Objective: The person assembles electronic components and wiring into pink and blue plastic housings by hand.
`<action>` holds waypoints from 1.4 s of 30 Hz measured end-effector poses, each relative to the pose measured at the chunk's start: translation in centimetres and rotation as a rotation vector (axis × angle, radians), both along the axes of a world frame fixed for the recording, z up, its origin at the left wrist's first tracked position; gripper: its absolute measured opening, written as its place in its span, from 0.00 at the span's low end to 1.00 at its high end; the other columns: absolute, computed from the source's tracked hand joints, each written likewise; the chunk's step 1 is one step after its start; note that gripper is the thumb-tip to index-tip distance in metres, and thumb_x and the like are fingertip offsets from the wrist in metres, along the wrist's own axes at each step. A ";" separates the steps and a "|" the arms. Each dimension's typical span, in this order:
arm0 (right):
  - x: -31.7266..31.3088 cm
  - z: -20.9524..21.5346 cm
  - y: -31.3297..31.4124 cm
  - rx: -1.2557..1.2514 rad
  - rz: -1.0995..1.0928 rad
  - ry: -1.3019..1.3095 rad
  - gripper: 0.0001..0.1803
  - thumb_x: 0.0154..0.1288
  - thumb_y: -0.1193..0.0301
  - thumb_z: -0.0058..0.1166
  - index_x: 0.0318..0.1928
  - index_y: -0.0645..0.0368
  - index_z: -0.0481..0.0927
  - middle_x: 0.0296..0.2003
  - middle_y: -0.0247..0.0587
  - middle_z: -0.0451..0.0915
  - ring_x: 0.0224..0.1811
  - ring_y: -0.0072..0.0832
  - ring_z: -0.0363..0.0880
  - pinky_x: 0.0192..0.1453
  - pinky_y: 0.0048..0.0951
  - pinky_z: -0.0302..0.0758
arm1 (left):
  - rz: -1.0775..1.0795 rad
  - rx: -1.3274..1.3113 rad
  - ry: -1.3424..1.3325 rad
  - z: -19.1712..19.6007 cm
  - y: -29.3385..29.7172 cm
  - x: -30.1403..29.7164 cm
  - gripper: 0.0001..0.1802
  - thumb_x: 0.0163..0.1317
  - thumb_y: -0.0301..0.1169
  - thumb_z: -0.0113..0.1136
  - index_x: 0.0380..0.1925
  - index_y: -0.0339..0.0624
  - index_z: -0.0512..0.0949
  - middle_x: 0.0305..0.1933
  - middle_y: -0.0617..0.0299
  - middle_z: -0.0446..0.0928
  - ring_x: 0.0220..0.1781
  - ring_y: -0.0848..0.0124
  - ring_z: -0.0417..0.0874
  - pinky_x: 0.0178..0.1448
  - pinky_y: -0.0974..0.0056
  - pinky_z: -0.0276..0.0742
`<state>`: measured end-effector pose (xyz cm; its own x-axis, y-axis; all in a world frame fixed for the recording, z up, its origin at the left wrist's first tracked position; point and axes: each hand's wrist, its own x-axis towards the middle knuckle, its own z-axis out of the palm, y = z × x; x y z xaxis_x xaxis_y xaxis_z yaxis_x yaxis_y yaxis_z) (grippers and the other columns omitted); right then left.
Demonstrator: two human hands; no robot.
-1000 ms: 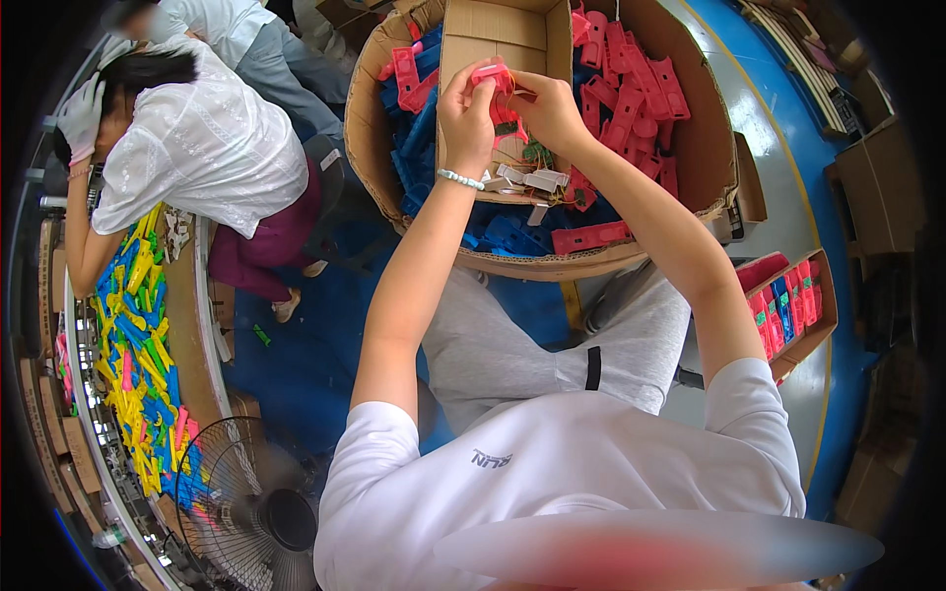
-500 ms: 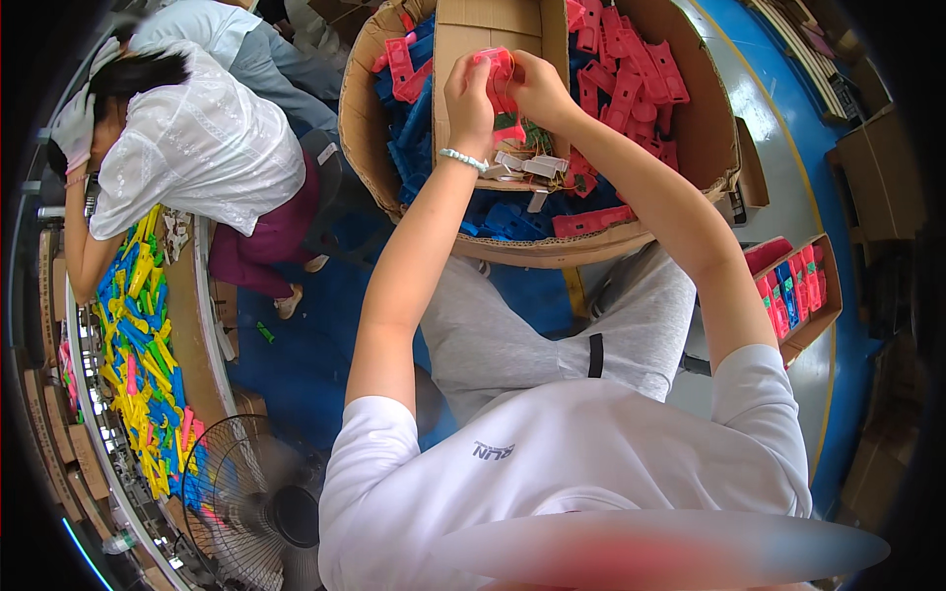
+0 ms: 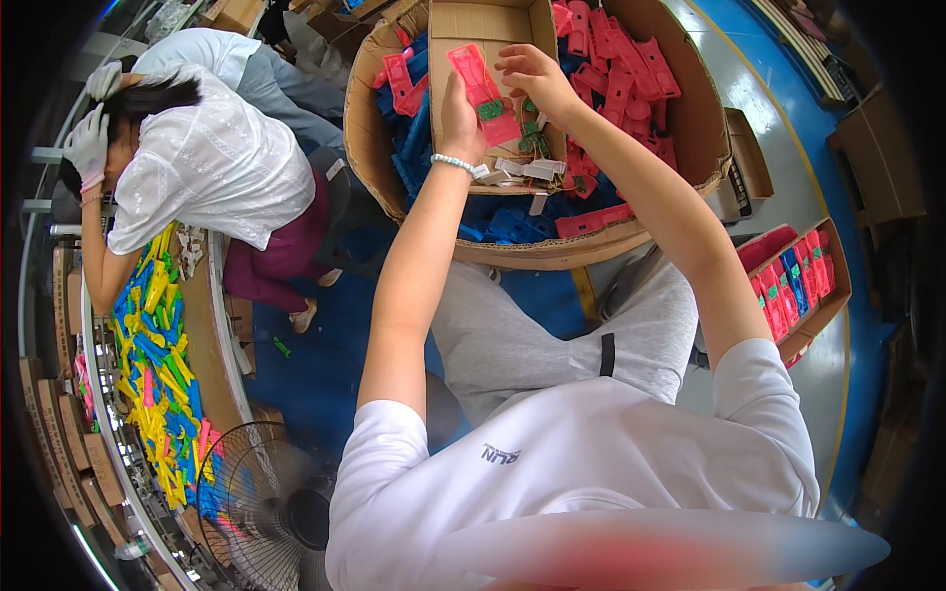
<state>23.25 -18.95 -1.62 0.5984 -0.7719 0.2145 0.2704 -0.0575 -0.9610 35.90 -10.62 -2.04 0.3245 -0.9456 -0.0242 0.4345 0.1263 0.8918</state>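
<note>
My left hand is closed round the edge of a pink plastic casing, which lies tilted with its hollow side up. Inside the casing sit a small green circuit board and thin wires. Just right of it, my right hand is apart from the casing, its fingers spread and loosely bent, holding nothing I can see. Below both hands, more green boards with wires and small white plastic pieces lie in a cardboard tray.
Around the tray, a big cardboard box holds blue casings and pink casings. A carton of filled casings stands at right. At left are a fan, a bench of colourful plastic parts and a bent-over person.
My right hand has come away from the pink casing and its fingers have spread. The casing has turned in my left hand, so its inside and green board now show.
</note>
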 end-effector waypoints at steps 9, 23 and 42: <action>0.1 0.1 1.2 -0.547 -0.057 0.273 0.14 0.55 0.68 0.68 0.40 0.64 0.82 0.39 0.39 0.76 0.43 0.29 0.77 0.50 0.28 0.73 | 0.275 -0.144 0.145 2.1 0.3 -1.7 0.24 0.75 0.52 0.38 0.51 0.45 0.71 0.47 0.60 0.77 0.47 0.64 0.79 0.55 0.56 0.76; 0.0 0.3 0.9 -0.260 0.116 -0.030 0.11 0.54 0.75 0.64 0.39 0.66 0.85 0.43 0.42 0.78 0.45 0.30 0.77 0.50 0.29 0.74 | 0.149 -0.114 0.272 0.5 -0.4 0.4 0.26 0.75 0.54 0.33 0.49 0.45 0.71 0.44 0.58 0.76 0.45 0.62 0.80 0.50 0.54 0.79; -15.5 10.1 7.2 -1.333 -0.655 0.272 0.31 0.45 0.82 0.53 0.54 0.47 0.79 0.66 0.41 0.64 0.70 0.50 0.57 0.66 0.47 0.69 | -0.386 -0.096 -0.104 9.0 5.1 -8.0 0.24 0.75 0.46 0.43 0.51 0.35 0.72 0.42 0.51 0.78 0.37 0.62 0.83 0.39 0.53 0.85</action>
<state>7.70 -11.79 8.49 0.3716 -0.2456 0.8953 -0.3206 -0.9390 -0.1245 27.85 -5.55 6.94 -0.0585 -0.9947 0.0842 0.3748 0.0563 0.9254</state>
